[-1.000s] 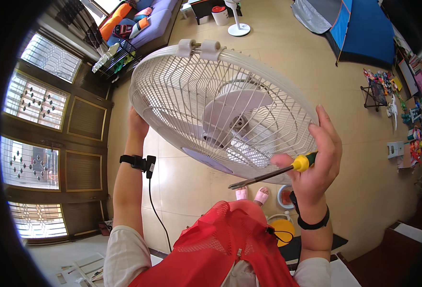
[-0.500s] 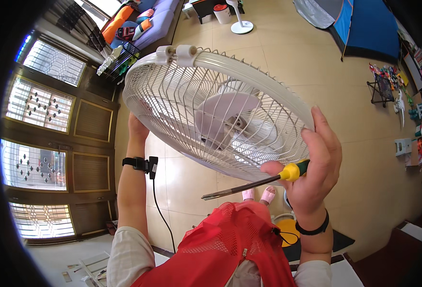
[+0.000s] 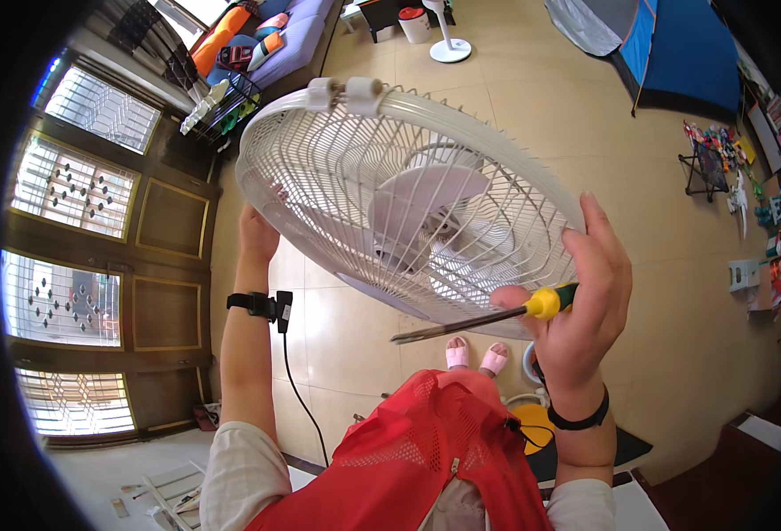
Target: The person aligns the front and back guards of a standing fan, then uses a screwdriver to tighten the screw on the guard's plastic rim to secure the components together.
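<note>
Raised in front of me is a round white fan head [image 3: 488,133], its wire cage tilted and its pale blades [image 3: 426,199] showing through. My left hand [image 3: 259,232] grips the cage's left rim; some of its fingers are hidden behind the wires. At the right rim, the fingers of my right hand [image 3: 589,292] hold the cage's edge. The same hand keeps a screwdriver [image 3: 470,329] with a yellow and green handle against its palm, the metal shaft pointing left below the cage. Two white clips [image 3: 344,93] sit on the cage's upper rim.
Brown doors with patterned glass [image 3: 76,199] line the left. A purple sofa [image 3: 297,40] stands far left, near a white round-based stand [image 3: 450,50] and a bin [image 3: 414,25]. A blue tent [image 3: 687,66] is far right. Toys [image 3: 718,146] lie along the right wall.
The fan head has shifted slightly right and tilted a little in my hands. The screwdriver's tip has risen and moved right. Both hands keep their hold.
</note>
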Demonstrator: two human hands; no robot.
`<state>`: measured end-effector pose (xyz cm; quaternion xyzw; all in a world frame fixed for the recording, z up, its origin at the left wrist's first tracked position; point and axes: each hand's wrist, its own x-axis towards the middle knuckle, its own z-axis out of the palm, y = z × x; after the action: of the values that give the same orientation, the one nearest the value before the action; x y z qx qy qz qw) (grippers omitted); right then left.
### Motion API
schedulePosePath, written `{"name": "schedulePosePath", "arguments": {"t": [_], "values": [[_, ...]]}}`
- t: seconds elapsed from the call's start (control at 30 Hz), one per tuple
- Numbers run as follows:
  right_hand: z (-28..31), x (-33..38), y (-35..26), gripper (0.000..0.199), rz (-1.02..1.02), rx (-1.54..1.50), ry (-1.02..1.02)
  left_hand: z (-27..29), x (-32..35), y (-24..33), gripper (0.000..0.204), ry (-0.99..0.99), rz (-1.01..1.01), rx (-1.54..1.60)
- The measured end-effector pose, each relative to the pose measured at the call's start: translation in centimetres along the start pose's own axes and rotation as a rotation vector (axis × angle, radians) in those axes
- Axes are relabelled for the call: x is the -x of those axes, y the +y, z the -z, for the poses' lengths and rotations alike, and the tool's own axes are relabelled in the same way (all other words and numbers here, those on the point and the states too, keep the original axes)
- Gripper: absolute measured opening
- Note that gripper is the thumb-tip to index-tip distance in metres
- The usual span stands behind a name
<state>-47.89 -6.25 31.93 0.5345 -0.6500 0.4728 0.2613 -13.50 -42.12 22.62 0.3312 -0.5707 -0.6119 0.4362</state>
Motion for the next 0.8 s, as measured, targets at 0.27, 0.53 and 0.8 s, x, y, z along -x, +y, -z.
{"name": "schedulePosePath", "arguments": {"t": [0.27, 0.53, 0.8], "values": [[0.0, -0.4, -1.0, 0.064, -0.032, 0.023, -0.017, -0.2, 3.1, -3.6, 0.067, 0.11, 0.457, 0.127], [-0.6, -0.4, -1.6, 0.066, -0.03, -0.023, 0.009, -0.9, 4.2, -5.2, 0.044, 0.038, 0.215, 0.21], [-0.6, 0.0, -1.3, 0.072, -0.118, -0.096, -0.014, 1.2, 4.5, -10.0, 0.043, 0.087, 0.315, 0.616]]}}
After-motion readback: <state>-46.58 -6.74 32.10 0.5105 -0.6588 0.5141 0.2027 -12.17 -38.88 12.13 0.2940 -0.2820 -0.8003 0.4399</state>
